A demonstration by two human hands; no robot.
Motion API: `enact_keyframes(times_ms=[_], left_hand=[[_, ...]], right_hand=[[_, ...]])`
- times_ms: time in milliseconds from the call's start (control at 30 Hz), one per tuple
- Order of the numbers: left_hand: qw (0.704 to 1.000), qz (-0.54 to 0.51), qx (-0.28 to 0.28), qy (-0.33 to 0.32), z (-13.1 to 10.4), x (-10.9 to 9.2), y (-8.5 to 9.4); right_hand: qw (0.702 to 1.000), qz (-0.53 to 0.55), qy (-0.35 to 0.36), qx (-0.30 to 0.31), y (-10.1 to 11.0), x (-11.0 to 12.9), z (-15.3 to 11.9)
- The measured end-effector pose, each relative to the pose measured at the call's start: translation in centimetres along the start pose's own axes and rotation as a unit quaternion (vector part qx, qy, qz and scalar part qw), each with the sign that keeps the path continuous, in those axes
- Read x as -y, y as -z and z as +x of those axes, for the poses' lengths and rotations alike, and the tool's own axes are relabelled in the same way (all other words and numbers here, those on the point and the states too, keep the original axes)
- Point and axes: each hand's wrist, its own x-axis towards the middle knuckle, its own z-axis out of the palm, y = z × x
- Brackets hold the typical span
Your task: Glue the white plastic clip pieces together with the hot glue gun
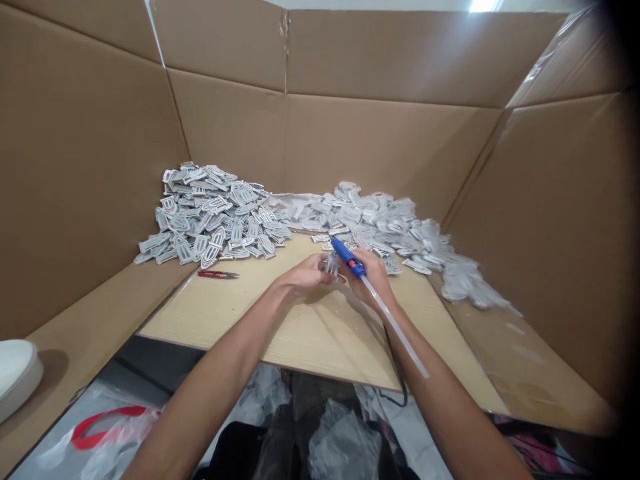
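Forearms (450,393), hands (371,275) closed round glue gun (349,257), piece (331,264)

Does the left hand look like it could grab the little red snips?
Probably yes. The red snips lie on the board, out to the side of the left hand, with bare board between. That hand seems to hold a small grey piece, so it may need to put that down first.

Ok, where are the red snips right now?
In the head view, the snips lie left on the board, just in front of the left pile.
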Motion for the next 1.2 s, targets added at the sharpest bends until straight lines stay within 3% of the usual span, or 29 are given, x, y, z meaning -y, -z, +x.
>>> enact_keyframes(times_ms=[200, 400, 567, 733, 933, 1200], left_hand=[[0.999, -0.001, -0.032, 0.007, 0.3, 0.5, 0.1], [0.995, -0.024, -0.091, 0.032, 0.6, 0.7, -0.3], [0.985, -0.063, -0.152, 0.042, 0.9, 1.0, 0.2], [0.973, -0.067, -0.216, 0.044, 1.5, 1.7, 1.2], [0.976, -0.048, -0.212, 0.011, 1.7, 2.3, 1.4], [0.982, -0.050, -0.184, -0.010, 1.6, 2.1, 0.9]], right_hand=[[1.000, -0.010, 0.003, 0.024, -0.6, -0.7, -0.3], [1.000, 0.010, -0.017, 0.024, -0.6, 0.3, -0.2], [0.992, 0.043, -0.106, -0.057, -0.1, 0.6, 0.1], [0.977, 0.063, -0.201, -0.004, 0.0, -0.2, -0.3], [0.974, 0.079, -0.200, 0.077, 0.4, 0.7, -0.3], [0.973, 0.063, -0.203, 0.093, 0.2, 0.7, -0.2]])
